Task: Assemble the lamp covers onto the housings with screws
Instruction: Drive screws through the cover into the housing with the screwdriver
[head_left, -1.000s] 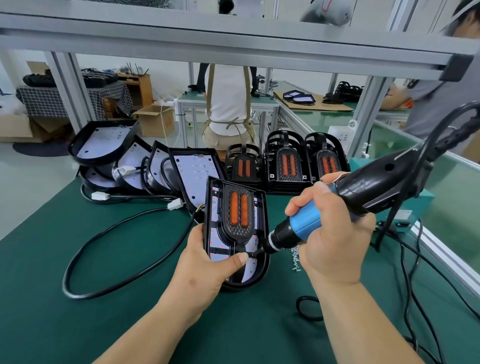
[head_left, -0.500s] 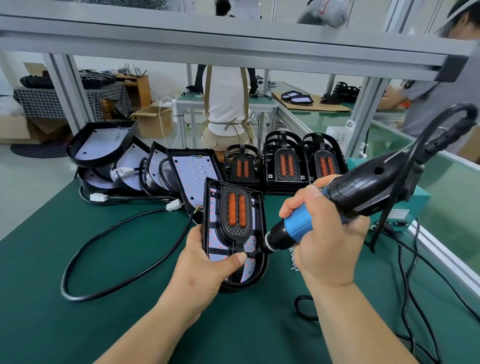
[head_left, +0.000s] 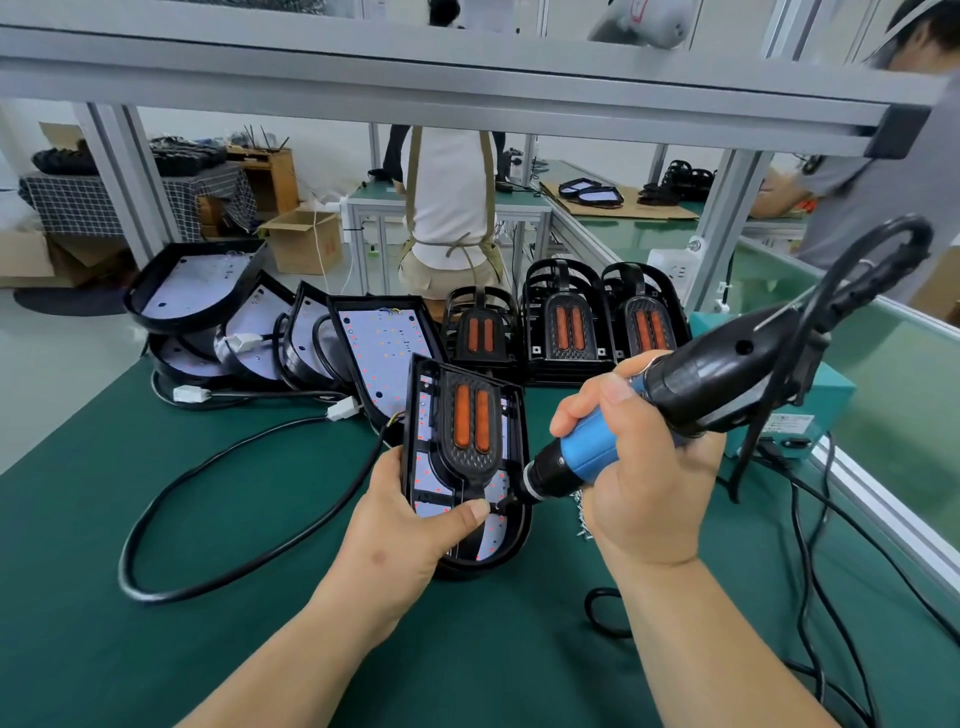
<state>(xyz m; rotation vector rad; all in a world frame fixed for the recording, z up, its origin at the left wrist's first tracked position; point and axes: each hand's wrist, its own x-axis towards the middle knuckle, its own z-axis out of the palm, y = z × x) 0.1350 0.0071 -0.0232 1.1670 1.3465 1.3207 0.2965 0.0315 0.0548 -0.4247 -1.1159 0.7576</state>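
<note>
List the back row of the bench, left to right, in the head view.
Stacked open housings → leaning housing → left cover stack → middle cover stack → right cover stack → teal box.

I look down on a green-matted bench (head_left: 156, 597). At 11 o'clock, open housings (head_left: 382, 353) lean on one another in a row. At 12 to 1, stacks of black covers (head_left: 566, 332) stand. At centre a covered housing (head_left: 514, 426) rests tilted, its lower end on the mat. A thick black cable (head_left: 218, 519) loops at 9. Loose screws (head_left: 582, 519) lie just right of centre, and a teal box (head_left: 826, 410) sits at 2.
</note>
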